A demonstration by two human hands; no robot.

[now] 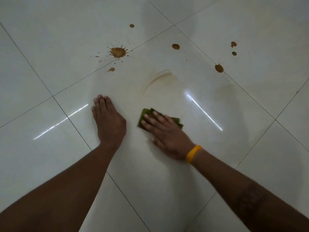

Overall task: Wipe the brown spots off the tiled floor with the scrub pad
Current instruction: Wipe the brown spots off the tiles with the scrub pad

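Note:
My right hand (165, 133) lies flat on a green scrub pad (146, 115), pressing it to the white tiled floor (50, 47); the pad shows past my fingers. My left hand (108, 121) rests flat on the floor to the pad's left, fingers together, holding nothing. Farther away lie brown spots: a big splatter (117, 52), a small smudge (111, 69), a dot (132, 25), a round spot (175, 46), a blob on a grout line (219, 68) and two small ones (233, 44) at the right. A faint brown smear (160, 77) curves just beyond the pad.
Dark grout lines (30, 64) cross the glossy tiles diagonally. Two bright light reflections (205, 113) streak the floor on either side of my hands. A yellow band (193, 154) circles my right wrist.

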